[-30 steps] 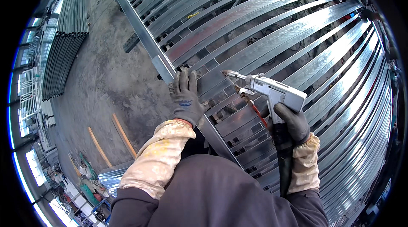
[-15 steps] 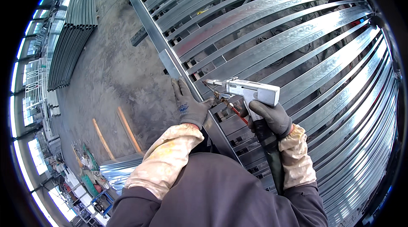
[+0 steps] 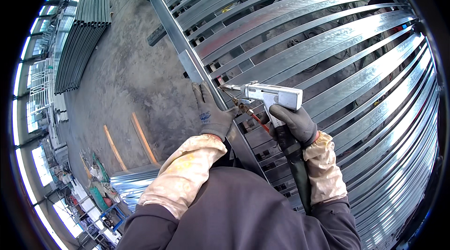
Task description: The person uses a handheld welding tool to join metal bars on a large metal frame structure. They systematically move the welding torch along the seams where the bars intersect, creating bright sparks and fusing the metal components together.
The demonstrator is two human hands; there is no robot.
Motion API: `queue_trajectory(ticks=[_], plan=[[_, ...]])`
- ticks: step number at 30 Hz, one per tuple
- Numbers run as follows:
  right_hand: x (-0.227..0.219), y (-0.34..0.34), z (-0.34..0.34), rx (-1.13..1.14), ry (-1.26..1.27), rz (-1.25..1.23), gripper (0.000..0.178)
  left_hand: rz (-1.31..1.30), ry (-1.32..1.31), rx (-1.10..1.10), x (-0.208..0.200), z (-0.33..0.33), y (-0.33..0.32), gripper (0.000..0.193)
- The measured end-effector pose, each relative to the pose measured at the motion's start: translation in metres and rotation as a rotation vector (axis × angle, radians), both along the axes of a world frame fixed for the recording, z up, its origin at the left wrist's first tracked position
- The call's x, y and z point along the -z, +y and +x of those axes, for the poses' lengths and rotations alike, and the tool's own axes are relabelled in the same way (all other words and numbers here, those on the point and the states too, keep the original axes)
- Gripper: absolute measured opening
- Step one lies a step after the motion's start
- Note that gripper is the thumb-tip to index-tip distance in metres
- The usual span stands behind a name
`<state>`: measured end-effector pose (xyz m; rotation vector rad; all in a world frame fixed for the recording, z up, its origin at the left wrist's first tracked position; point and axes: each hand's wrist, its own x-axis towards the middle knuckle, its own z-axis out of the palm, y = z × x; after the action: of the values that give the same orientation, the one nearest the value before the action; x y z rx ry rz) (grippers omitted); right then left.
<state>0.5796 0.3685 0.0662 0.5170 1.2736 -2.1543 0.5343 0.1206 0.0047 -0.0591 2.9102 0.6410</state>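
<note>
A silver, pistol-shaped welding gun [image 3: 276,95] with a thick black cable sits in my gloved right hand [image 3: 295,123], my fingers closed round its grip. Its thin nozzle points left, close to the edge of a long galvanized steel rail [image 3: 180,39]. Under the nozzle runs a brass fitting [image 3: 241,105] with a red hose. My left hand [image 3: 211,114], in a grey glove, rests over the rail with its fingers stretched out and its thumb toward the nozzle. Beside its fingertips, a short flat steel piece [image 3: 190,66] lies along the rail.
Parallel galvanized bars [image 3: 318,39] spread from the rail to the right, with gaps and cables below. Stacked tubes [image 3: 84,39] stand at the far left. Two orange wooden strips [image 3: 143,137] lie on the concrete floor, near a shiny metal stack [image 3: 129,186].
The welding gun and my right hand have shifted slightly left and up. My left hand stays on the rail, and the whole view has turned a little.
</note>
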Motion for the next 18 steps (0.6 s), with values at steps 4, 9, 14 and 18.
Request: queue_trajectory(ticks=[4,9,14,18], plan=[[0.001,-0.003,-0.001,-0.022,-0.029,-0.005,0.042,-0.001,-0.021,-0.016,-0.005,0.0,0.002,0.13],[0.002,-0.003,0.0,-0.038,-0.017,0.001,0.041,0.054,0.002,-0.026,-0.003,0.001,0.002,0.126],[-0.005,-0.006,-0.001,-0.053,-0.004,0.044,0.036,0.051,-0.004,-0.029,-0.006,0.0,0.004,0.124],[-0.009,-0.009,-0.002,-0.048,-0.005,0.055,0.032,0.032,-0.012,-0.034,-0.005,0.0,0.003,0.123]])
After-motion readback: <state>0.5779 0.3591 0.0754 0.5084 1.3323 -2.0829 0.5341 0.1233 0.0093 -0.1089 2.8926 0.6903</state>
